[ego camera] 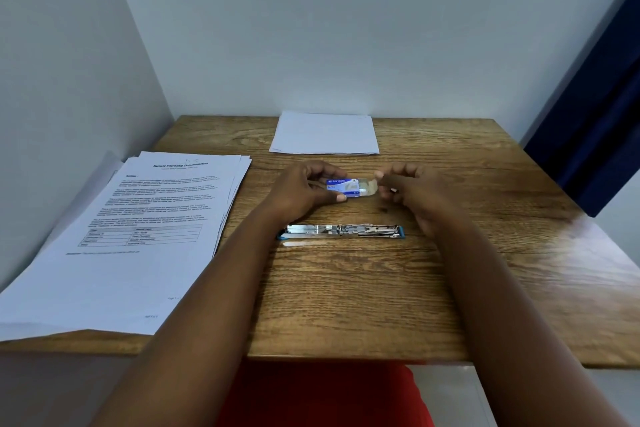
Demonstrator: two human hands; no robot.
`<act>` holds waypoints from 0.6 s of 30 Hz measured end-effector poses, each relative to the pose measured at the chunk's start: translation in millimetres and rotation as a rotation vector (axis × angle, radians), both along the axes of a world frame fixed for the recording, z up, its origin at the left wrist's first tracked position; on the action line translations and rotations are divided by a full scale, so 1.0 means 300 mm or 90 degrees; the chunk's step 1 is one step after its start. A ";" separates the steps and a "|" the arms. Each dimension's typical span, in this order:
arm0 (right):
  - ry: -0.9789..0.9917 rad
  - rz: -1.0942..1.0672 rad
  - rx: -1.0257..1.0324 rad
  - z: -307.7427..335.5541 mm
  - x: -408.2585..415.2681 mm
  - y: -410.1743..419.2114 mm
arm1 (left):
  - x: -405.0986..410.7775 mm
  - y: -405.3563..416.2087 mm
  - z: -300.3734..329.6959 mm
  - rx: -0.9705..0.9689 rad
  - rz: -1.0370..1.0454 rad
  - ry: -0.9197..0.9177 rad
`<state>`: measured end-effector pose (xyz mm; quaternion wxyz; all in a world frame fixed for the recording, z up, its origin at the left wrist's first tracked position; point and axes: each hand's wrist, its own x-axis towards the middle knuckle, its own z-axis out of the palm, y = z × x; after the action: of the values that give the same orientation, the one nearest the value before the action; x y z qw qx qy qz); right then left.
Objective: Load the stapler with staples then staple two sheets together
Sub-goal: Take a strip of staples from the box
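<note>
left hand (304,189): grips staple box (343,187)
right hand (410,191): pinches box's open end
stapler (341,231): opened flat on tabletop (346,288), near hands
printed stack (138,236): left; blank sheets (325,133): beyond

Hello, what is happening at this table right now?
A person is opening a small blue staple box. The left hand grips the box and the right hand pinches its pulled-out inner tray. The stapler lies swung open on the wooden table, nearer the person, not yet loaded. Printed sheets lie at the left and blank sheets at the far edge.

Wooden surface (346,305) set against white walls (329,28); dark blue curtain (595,121) at right; red garment (322,395) below.
</note>
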<state>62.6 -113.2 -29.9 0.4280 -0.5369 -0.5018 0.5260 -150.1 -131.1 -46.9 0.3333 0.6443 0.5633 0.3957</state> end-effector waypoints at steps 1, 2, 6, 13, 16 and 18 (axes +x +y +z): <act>0.014 0.003 -0.008 -0.006 -0.002 0.007 | 0.000 0.001 0.000 0.001 0.000 0.002; 0.027 0.011 -0.015 -0.013 -0.007 0.014 | 0.000 0.001 0.001 0.002 0.000 0.006; 0.018 0.044 -0.013 -0.021 -0.025 0.010 | 0.001 -0.002 0.003 0.001 0.000 0.025; 0.032 0.066 -0.023 -0.019 -0.035 0.002 | 0.001 -0.006 0.006 -0.009 0.003 0.046; 0.014 0.069 0.001 -0.010 -0.035 -0.009 | 0.004 -0.008 0.010 -0.011 0.001 0.049; -0.039 0.061 0.038 -0.009 -0.034 -0.016 | 0.008 -0.011 0.013 -0.004 -0.002 0.055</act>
<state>52.2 -118.0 -32.5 0.4025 -0.5151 -0.5552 0.5142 -147.6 -134.3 -43.0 0.3116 0.6607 0.5773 0.3649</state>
